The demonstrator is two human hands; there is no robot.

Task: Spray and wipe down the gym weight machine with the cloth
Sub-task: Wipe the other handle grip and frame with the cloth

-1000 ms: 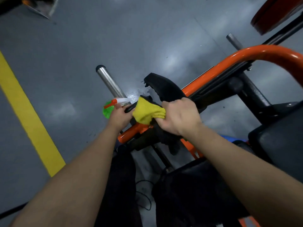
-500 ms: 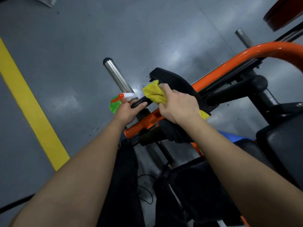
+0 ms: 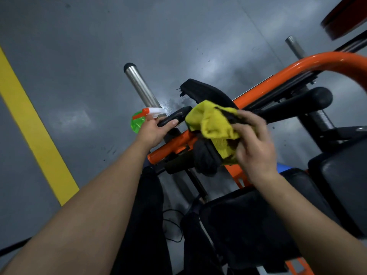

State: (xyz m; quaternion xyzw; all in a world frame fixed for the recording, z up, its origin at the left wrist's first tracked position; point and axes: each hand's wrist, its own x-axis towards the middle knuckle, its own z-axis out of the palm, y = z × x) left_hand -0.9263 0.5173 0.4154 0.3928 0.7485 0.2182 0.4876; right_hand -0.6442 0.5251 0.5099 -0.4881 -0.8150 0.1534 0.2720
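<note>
My right hand (image 3: pixel 256 145) grips a bunched yellow cloth (image 3: pixel 214 126) and holds it against the black handle bar (image 3: pixel 294 106) of the orange-framed weight machine (image 3: pixel 297 66). The hand is motion-blurred. My left hand (image 3: pixel 155 132) holds a green spray bottle (image 3: pixel 137 122) with a white and orange trigger head. Its thumb lies along the short black grip (image 3: pixel 174 117) just left of the cloth. A black pad (image 3: pixel 202 90) sticks out beyond the cloth.
A chrome weight peg (image 3: pixel 139 84) rises behind the bottle, and a second peg (image 3: pixel 294 46) stands at the upper right. A dark red weight plate (image 3: pixel 345 18) fills the top right corner. Black seat pads (image 3: pixel 248 221) lie below my right arm. A yellow floor stripe (image 3: pixel 33 124) crosses the grey floor.
My right hand has pulled the cloth off the black pad's tip and back toward me along the handle. The left hand has stayed on the bottle and grip.
</note>
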